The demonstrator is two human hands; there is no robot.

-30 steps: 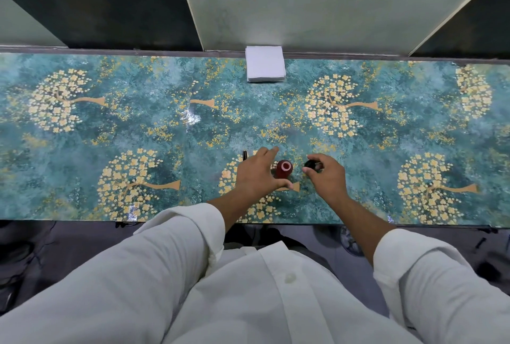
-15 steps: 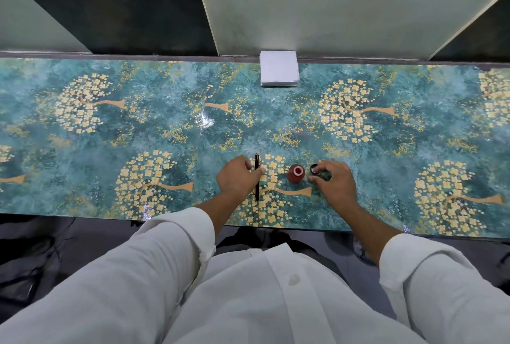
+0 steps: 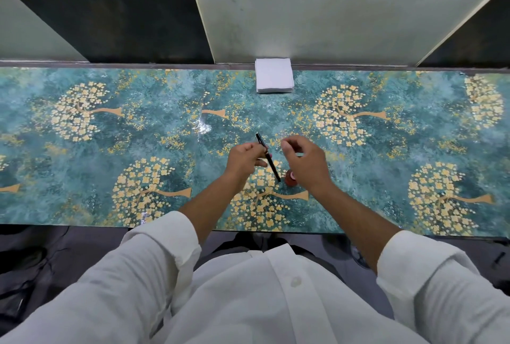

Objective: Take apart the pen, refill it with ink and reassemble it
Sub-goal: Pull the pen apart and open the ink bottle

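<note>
A plain indoor work spot, exact kind unclear.
A long surface (image 3: 82, 150) with teal, gold-tree covering stands against dark and pale wall panels (image 3: 331, 23); paper napkins (image 3: 273, 75) sit at its back edge.

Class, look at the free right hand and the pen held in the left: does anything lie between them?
Nothing visible does. The left hand holds the pen raised and slanted; the right hand hovers just beside it across a bare gap. The ink bottle sits lower, below the right hand, out of that path.

Black pen (image 3: 267, 157) tilted; red ink bottle (image 3: 290, 178) upright.
</note>
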